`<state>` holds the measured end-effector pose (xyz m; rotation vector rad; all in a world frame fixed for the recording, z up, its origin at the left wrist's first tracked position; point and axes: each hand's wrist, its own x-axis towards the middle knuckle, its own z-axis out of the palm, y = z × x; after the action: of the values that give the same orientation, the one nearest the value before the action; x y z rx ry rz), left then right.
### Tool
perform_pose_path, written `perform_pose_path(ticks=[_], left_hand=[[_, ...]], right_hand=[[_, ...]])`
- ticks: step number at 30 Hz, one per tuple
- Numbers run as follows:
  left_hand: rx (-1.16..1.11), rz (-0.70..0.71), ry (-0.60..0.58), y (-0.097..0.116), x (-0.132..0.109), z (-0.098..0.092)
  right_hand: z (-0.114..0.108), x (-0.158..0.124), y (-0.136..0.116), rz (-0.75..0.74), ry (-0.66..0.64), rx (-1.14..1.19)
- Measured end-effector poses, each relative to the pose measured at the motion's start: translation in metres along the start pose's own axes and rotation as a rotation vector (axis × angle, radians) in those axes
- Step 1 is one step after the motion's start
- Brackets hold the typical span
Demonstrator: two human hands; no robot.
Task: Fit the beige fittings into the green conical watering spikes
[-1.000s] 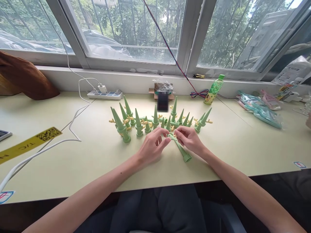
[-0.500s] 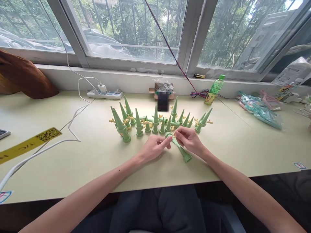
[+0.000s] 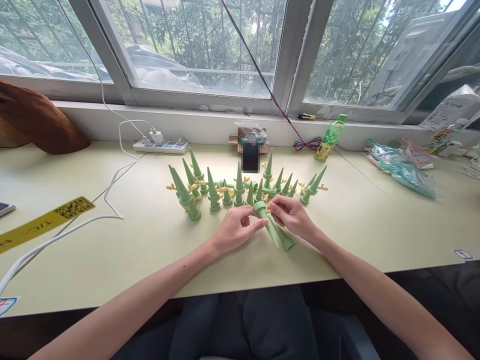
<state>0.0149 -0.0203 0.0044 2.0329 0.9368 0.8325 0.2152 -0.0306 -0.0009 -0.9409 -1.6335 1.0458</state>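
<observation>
Both hands meet at the middle of the pale green table (image 3: 112, 250). My left hand (image 3: 234, 231) pinches a green cone-shaped spike (image 3: 267, 222), its wide end up and its tip pointing towards me. My right hand (image 3: 290, 216) is closed at the same spike's upper part, by a small yellow piece. A second green spike (image 3: 284, 239) lies on the table just under my right hand. Behind my hands stands a row of several upright green spikes (image 3: 212, 189) with small yellow fittings among them.
A white power strip (image 3: 161, 146) and its cables (image 3: 108, 195) lie at the back left. A green bottle (image 3: 330, 137) stands at the back right, plastic bags (image 3: 401, 167) further right. A yellow tape strip (image 3: 41, 224) lies left, a brown cloth (image 3: 33, 120) far left.
The held spike has turned: its wide end came up between my fingers and its tip now points towards me. Both hands stayed in place.
</observation>
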Motion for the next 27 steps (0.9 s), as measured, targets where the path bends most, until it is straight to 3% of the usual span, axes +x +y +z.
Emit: perform_pose_path(ticks=[11, 27], left_hand=[[0.143, 0.24, 0.091, -0.0082, -0.0021, 0.0051], [0.207, 0.401, 0.105, -0.0109, -0.005, 0.003]], right_hand=[[-0.0001, -0.0003, -0.0028, 0.02, -0.026, 0.005], [-0.0014, -0.0011, -0.0074, -0.01, -0.084, 0.103]])
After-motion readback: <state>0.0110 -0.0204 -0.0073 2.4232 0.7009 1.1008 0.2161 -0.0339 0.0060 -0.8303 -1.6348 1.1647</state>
